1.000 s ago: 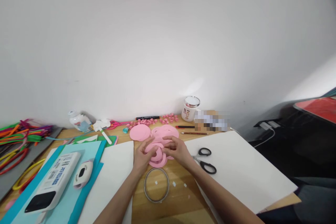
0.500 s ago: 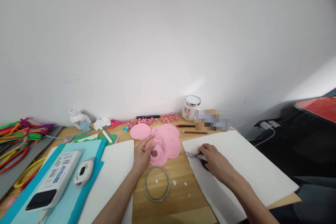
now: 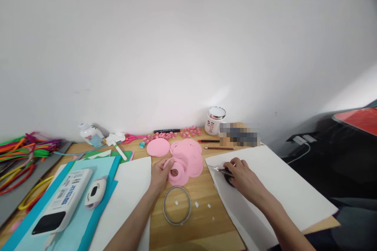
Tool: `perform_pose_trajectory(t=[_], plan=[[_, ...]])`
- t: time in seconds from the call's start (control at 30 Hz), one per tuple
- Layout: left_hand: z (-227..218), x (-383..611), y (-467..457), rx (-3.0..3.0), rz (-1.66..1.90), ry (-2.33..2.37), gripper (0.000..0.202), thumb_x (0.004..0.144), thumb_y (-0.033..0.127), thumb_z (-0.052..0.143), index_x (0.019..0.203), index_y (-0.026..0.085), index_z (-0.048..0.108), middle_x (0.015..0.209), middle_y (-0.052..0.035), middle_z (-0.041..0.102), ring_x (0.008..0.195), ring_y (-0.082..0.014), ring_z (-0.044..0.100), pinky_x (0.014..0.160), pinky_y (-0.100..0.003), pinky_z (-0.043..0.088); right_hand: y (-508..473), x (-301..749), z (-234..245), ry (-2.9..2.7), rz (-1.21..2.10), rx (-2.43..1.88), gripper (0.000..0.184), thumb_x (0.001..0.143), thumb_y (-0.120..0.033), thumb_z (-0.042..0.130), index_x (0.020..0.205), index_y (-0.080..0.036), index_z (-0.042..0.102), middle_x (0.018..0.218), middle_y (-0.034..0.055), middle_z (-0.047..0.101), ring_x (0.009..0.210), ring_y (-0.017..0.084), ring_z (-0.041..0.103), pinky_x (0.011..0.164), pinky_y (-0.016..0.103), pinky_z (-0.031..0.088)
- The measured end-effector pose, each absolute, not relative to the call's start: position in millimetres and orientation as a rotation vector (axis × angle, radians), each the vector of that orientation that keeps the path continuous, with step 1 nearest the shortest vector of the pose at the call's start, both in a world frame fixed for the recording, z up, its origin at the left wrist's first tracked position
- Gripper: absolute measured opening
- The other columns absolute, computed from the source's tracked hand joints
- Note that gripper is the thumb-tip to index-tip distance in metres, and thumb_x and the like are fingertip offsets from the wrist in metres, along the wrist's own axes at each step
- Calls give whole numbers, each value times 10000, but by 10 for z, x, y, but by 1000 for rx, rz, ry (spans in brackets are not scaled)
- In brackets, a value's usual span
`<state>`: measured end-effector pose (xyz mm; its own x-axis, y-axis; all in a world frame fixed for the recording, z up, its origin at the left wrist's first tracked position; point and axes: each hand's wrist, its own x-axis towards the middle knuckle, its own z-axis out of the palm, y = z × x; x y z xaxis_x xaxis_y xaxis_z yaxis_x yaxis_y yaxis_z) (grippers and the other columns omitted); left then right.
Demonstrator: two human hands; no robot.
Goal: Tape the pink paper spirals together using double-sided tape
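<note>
My left hand (image 3: 159, 174) is closed, pinching the edge of a pink paper ring (image 3: 184, 176) between thumb and fingers. The ring curls slightly, and its round hole shows the wood beneath. It overlaps a pile of pink paper cutouts (image 3: 193, 155); a pink paper disc (image 3: 158, 147) lies at the pile's left. Over the white sheet at right, my right hand (image 3: 240, 174) is closed on black-handled scissors (image 3: 220, 169), blades pointing left. The fingers hide most of the handles. A grey ring (image 3: 177, 205) lies on the wooden table (image 3: 200, 227), just in front of the pink paper.
White sheets (image 3: 282, 180) flank the middle. At left, a white device (image 3: 63, 202) lies on blue paper, beside colourful pipe cleaners (image 3: 26, 149). Along the wall stand a white mug (image 3: 215, 120) and a tipped bottle (image 3: 92, 135), with pink beads (image 3: 161, 136) and pencils (image 3: 219, 148) between.
My left hand has shifted slightly, and the pink ring's hole shows more fully. The scissors have turned a little on the white sheet as my right fingers changed their hold. The view has moved slightly.
</note>
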<state>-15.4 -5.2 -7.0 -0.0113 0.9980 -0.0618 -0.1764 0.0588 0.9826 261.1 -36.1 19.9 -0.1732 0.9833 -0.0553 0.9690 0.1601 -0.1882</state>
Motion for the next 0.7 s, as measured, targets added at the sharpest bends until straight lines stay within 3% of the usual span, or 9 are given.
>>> perform_pose_trajectory(t=[0.23, 0.43, 0.7], plan=[[-49, -139, -58, 893, 1260, 1124, 246, 606, 351, 716, 628, 112, 660, 506, 10, 597, 442, -83, 489, 431, -181, 373, -306, 2543, 158, -2181, 345, -1780, 387, 730, -27, 380, 1078, -170, 469, 1126, 123, 457, 724, 176, 593, 628, 298, 452], [-41, -135, -59, 865, 1237, 1115, 254, 560, 336, 747, 567, 108, 634, 485, 9, 594, 427, -80, 485, 429, -186, 369, -339, 2178, 343, -2112, 791, -1297, 452, 740, -53, 392, 1155, -231, 414, 1090, 62, 506, 916, 162, 547, 816, 309, 442], [-8, -126, -82, 851, 1194, 1097, 262, 503, 319, 779, 566, 107, 640, 446, 4, 583, 388, -94, 496, 408, -208, 400, -300, 1789, 449, -2143, 864, -1147, 470, 686, 2, 448, 1083, -239, 515, 1028, 57, 448, 869, 152, 516, 782, 282, 436]])
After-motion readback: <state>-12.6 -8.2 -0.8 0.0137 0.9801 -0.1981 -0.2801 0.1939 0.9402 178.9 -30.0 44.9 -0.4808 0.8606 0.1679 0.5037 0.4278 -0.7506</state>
